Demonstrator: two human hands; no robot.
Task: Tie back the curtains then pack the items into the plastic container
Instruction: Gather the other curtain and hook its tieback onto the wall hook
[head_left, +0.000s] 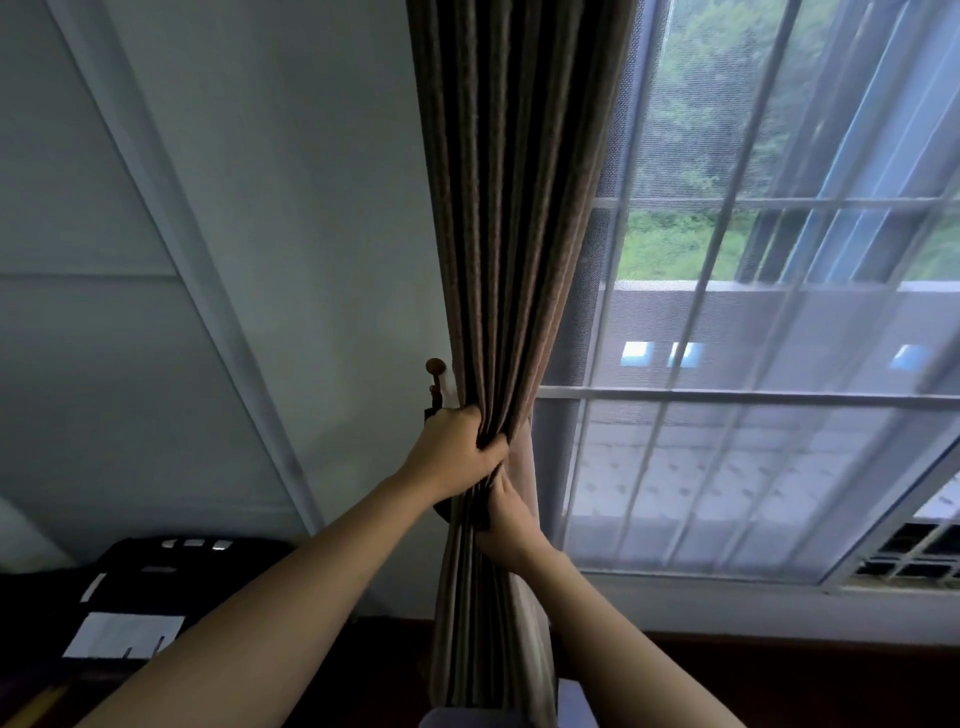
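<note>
Curtain (511, 234) is gathered into one tight pleated bundle beside the wall (311, 208), at the left edge of the window (779, 249). Left hand (452, 441) is clamped round the bundle, fingers curled into the folds, just below a knobbed wall hook (435, 367). Right hand (511, 519) is closed on the same bundle directly beneath, the two hands touching or nearly so. A dark piece is glimpsed behind the left hand and under its wrist; whether it is a tieback cannot be told.

Step in hand is judged to be the first: tying back, with the cloth collected but no band seen round it. Next move is judged to call for one hand to hold the pleats pinched while the other is freed to bring a tie round the bundle and onto the hook. Plastic container and items are not in view; packing is not yet begun.
</note>
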